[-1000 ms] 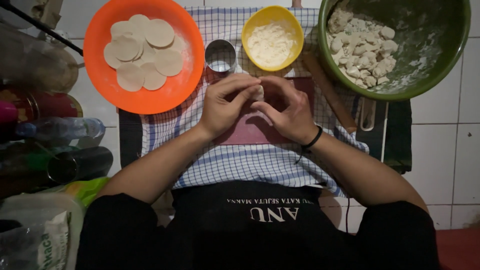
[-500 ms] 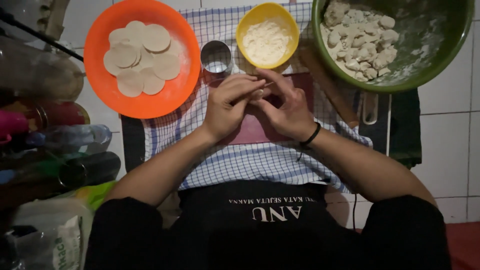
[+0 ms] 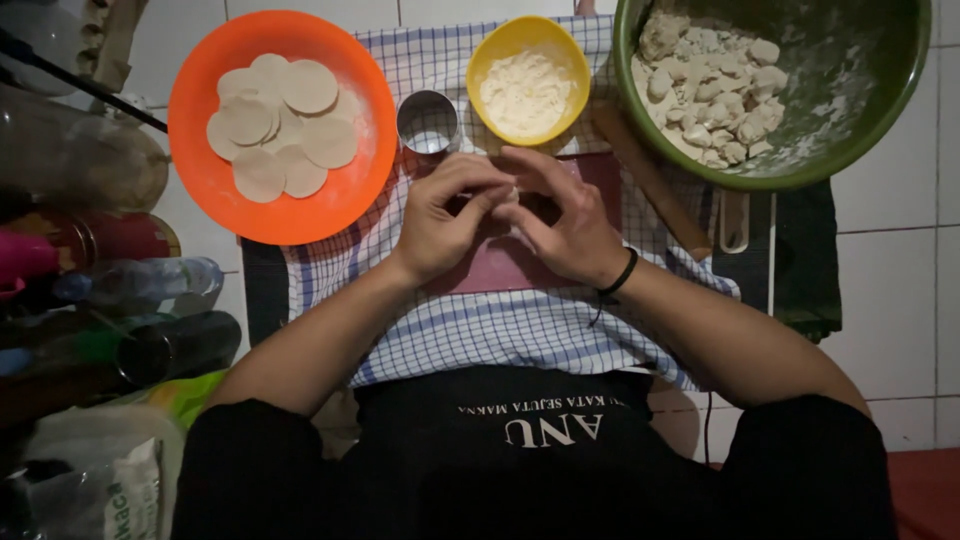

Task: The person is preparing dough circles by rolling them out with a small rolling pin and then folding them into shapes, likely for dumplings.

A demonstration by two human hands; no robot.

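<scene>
Dough piece (image 3: 511, 193) being pinched between both hands over a dark red board (image 3: 520, 262).

The big green bowl (image 3: 850, 140) at the upper right is holding a heap of floury dough lumps (image 3: 705, 95); the orange plate (image 3: 290, 205) at the upper left is carrying flat round dough discs (image 3: 280, 125); a blue-checked cloth (image 3: 500, 330) is lying under the board. A clear bag with a green label (image 3: 95, 485) is sitting at the lower left, with bottles (image 3: 140, 285) lying on their sides above it. The yellow bowl (image 3: 527, 75) is holding white flour, and a small metal ring cutter (image 3: 428, 122) is standing beside it. The left hand (image 3: 445, 215) and right hand (image 3: 565, 215) are curling their fingers closed, tips meeting around the small pale dough piece, which is showing only slightly between the thumbs and forefingers, just below the cutter. A black band (image 3: 620, 275) is circling the right wrist.
</scene>
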